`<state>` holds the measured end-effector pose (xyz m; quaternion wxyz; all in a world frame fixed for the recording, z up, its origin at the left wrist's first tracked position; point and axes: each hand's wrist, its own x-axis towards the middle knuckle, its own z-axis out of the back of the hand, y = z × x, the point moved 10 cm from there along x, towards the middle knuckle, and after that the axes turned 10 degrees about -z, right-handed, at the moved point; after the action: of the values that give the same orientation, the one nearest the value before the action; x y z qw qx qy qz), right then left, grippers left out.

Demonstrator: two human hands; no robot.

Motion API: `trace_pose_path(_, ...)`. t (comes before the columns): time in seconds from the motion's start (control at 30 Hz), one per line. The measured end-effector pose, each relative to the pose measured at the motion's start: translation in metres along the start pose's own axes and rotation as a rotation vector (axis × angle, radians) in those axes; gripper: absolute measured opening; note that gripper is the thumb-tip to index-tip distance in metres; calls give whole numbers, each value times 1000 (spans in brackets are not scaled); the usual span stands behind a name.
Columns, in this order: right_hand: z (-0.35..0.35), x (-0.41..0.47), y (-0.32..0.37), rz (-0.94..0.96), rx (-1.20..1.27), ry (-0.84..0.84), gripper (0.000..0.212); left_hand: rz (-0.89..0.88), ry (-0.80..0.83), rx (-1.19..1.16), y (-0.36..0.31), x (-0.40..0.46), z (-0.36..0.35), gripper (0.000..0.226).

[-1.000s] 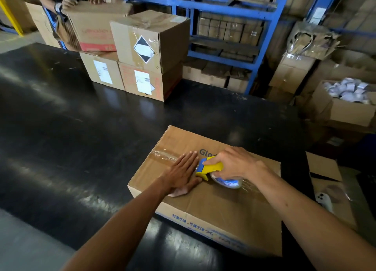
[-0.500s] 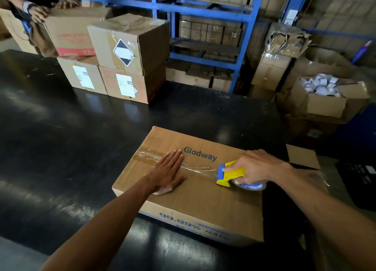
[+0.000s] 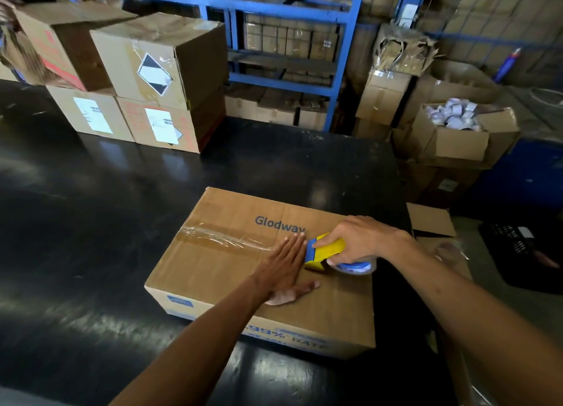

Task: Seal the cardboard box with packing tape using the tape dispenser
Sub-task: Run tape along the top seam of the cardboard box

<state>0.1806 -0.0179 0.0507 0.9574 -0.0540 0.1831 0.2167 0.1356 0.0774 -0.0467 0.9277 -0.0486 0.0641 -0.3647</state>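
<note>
Boxes: one cardboard box [image 3: 231,271]; left hand [image 3: 285,268] flat, spread; right hand [image 3: 361,238] gripping one tape dispenser [image 3: 324,252].

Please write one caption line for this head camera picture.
Left hand flat on the taped cardboard box; right hand holds the yellow tape dispenser.

The cardboard box [image 3: 243,271] lies on the counter [image 3: 106,223] toward its near right corner. A strip of tape [image 3: 219,238] runs across the box top from its left edge toward the middle. The left hand [image 3: 286,268] rests flat on the box top at the tape's right end; the tape dispenser [image 3: 327,253] sits just right of it, on the box, under the right hand [image 3: 362,238]. Four stacked boxes [image 3: 158,79] stand at the counter's far left edge. Shelving [image 3: 289,40] stands behind the counter. An open carton [image 3: 457,137] sits beyond the counter's far right corner.
</note>
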Motion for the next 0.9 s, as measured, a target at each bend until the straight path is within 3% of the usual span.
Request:
trace_pose_path(0.37, 4, -12, -2, 7, -28, -18, 52, -10, -28, 7, 0, -4, 5, 99)
trace_pose_path(0.67, -21, -57, -73, -105, 16, 104, 56, -28, 17, 64, -1, 1, 2, 104)
trace_pose_path(0.8, -16, -48, -71, -81, -29, 73, 53, -103, -4, 26, -49, 28, 3, 107)
trace_pose_path(0.9, -20, -46, -73, -89, -31, 77, 52, -63, -33, -49, -74, 48, -3, 113)
